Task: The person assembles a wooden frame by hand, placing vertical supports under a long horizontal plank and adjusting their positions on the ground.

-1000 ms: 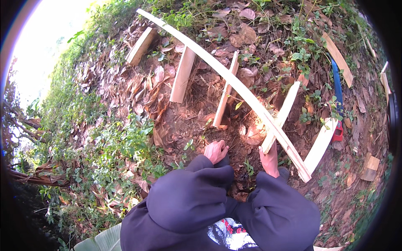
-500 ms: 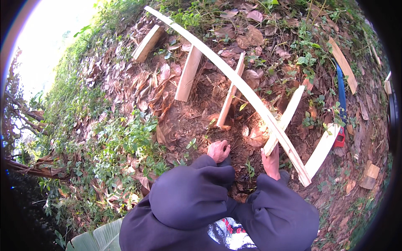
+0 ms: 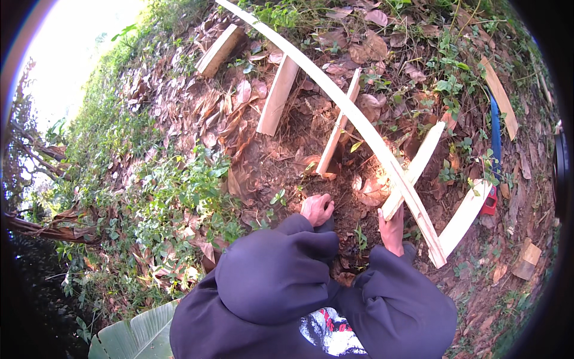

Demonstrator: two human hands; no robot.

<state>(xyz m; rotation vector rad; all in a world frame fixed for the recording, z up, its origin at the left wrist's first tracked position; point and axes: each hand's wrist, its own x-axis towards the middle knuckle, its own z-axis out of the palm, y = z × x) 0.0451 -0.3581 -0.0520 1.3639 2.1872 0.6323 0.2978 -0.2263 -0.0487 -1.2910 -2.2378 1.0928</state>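
Observation:
My left hand (image 3: 317,210) is closed with its fingers curled, low over the soil in front of me. Nothing shows in it. My right hand (image 3: 391,231) grips the near end of a short pale wooden board (image 3: 421,158), its thumb on the left side and its other fingers partly hidden behind the wood. Across that board lies a long thin wooden strip (image 3: 335,96), slanting from the far left to the near right. The strip also passes over a narrow wooden stick (image 3: 339,128) and the far end of a flat board (image 3: 278,96).
A pale board (image 3: 465,218) lies to the right, next to a long blue thing (image 3: 495,134) with a red end (image 3: 489,202). More wood pieces include a thick block (image 3: 219,51), a plank (image 3: 500,99) and a small block (image 3: 527,259). Dry leaves and green plants (image 3: 179,203) cover the slope.
The whole scene has shifted slightly right in the picture, with the far strip end moving up. My hands keep nearly the same places beside the wood, and the right stays on the board.

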